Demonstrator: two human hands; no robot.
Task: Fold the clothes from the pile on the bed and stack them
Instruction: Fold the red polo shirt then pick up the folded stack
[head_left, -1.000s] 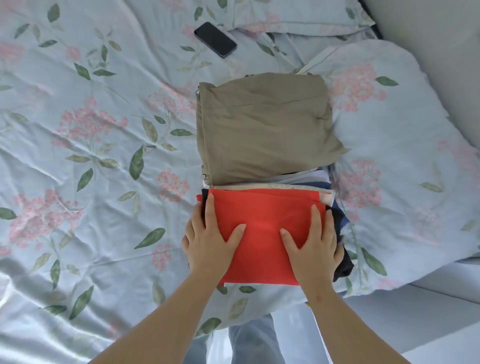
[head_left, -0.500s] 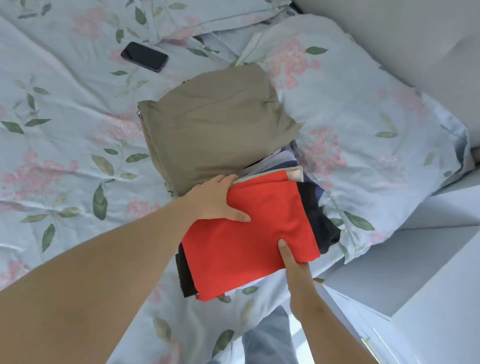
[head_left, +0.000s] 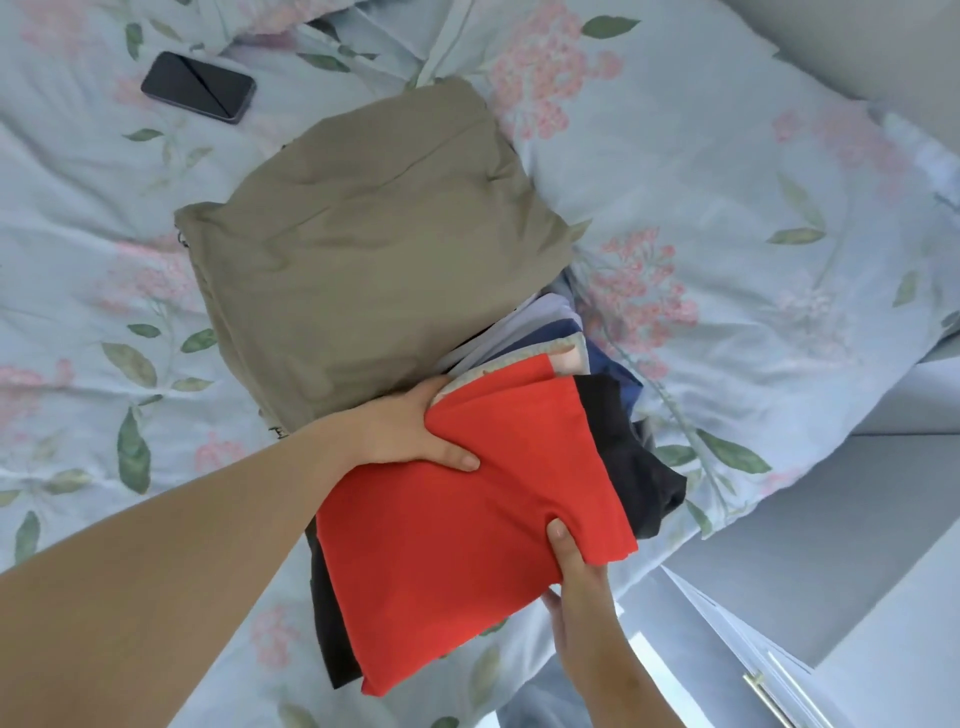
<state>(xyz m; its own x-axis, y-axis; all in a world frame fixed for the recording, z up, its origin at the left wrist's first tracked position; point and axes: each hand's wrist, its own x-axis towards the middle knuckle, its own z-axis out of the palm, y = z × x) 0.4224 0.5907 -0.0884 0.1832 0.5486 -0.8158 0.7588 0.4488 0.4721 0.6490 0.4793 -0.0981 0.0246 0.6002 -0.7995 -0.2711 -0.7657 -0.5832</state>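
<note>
A folded red garment (head_left: 457, 540) lies on top of a stack of folded clothes (head_left: 618, 447) in black, navy and pale shades at the bed's near edge. My left hand (head_left: 410, 431) grips the stack's far left corner, thumb on the red cloth and fingers tucked under. At the near right edge my right hand (head_left: 571, 566) holds the stack with its thumb on top and fingers underneath. A folded khaki garment (head_left: 363, 249) lies just behind, touching the stack.
The bed (head_left: 104, 291) has a pale blue floral cover. A black phone (head_left: 198, 86) lies at the far left. A floral pillow (head_left: 727, 171) sits to the right. A white cabinet with a handle (head_left: 763, 686) stands near my right arm.
Both hands went from pressing flat on the red garment to gripping the stack's edges. The stack's right side is lifted slightly. My view has swung to the left.
</note>
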